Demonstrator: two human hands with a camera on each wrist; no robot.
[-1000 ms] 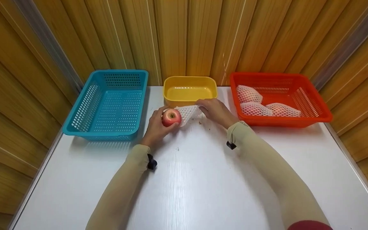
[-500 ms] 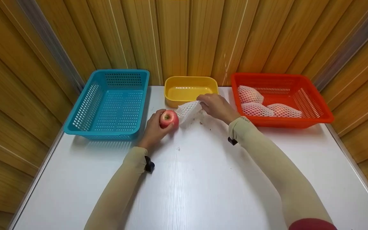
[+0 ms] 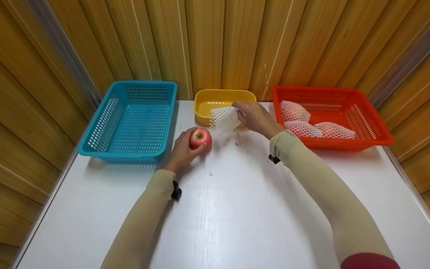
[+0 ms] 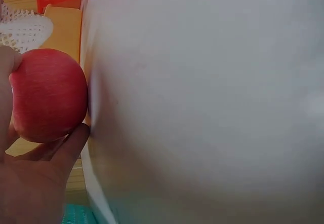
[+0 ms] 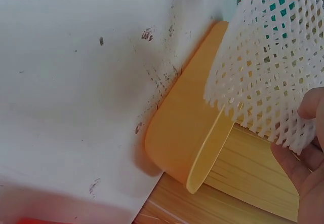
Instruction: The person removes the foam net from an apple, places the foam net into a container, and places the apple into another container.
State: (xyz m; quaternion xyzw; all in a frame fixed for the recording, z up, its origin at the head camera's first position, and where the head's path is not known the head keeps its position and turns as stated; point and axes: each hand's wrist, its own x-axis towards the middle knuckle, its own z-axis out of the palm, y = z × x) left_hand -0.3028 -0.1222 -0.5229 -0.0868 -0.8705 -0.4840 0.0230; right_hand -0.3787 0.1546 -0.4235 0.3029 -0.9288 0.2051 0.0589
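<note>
My left hand (image 3: 182, 150) grips a bare red apple (image 3: 202, 138) in front of the yellow bin, thumb and fingers around its sides. The apple fills the left part of the left wrist view (image 4: 49, 96). A white foam fruit net (image 3: 223, 116) hangs from my right hand (image 3: 255, 117), pinched at one end between thumb and fingers. In the right wrist view the net (image 5: 258, 67) looks empty and overlaps the rim of the yellow bin (image 5: 177, 138). Net and apple are apart.
A blue-green basket (image 3: 125, 149) stands at the back left with nothing in it. The red basket (image 3: 368, 140) at the back right contains three netted fruits (image 3: 295, 111). Dark specks (image 5: 148, 34) dot the white table (image 3: 215, 216) before the yellow bin. Wooden panels rise behind.
The foam net has come off the apple. My right hand has lifted it up and back to the yellow bin. My left hand keeps the apple at nearly the same spot.
</note>
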